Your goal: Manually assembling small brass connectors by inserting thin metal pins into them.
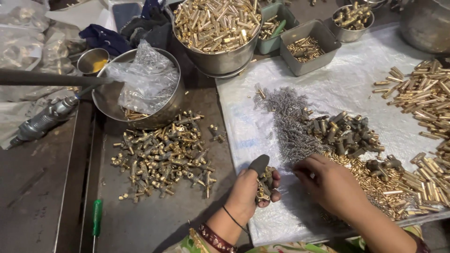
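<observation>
Left hand [251,189] curled shut round a small brass valve fitting [264,180] with a dark handle, gripped just above the near edge of the white plastic sheet [337,79]; right hand [328,180] lowered palm-down, fingers bent and pinching at the fringe of the heap of thin wire springs [290,126], whether anything is actually caught between the fingertips impossible to tell. Long axis of the fitting roughly upright in the view, tilted a little; dark handle end pointing away, toward the springs; brass body end pointing back toward the wrist, partly hidden by the fingers. Likely trouble: tangled springs, so easily two or more lifted at once or a clump dragged out of the heap; loose small brass pins [370,182] just beside the right hand, easily swept off the sheet by the wrist; a light grip on the fitting, so risk of a slip while a spring is pressed in; finished assemblies [164,157] lying well apart to the left.
</observation>
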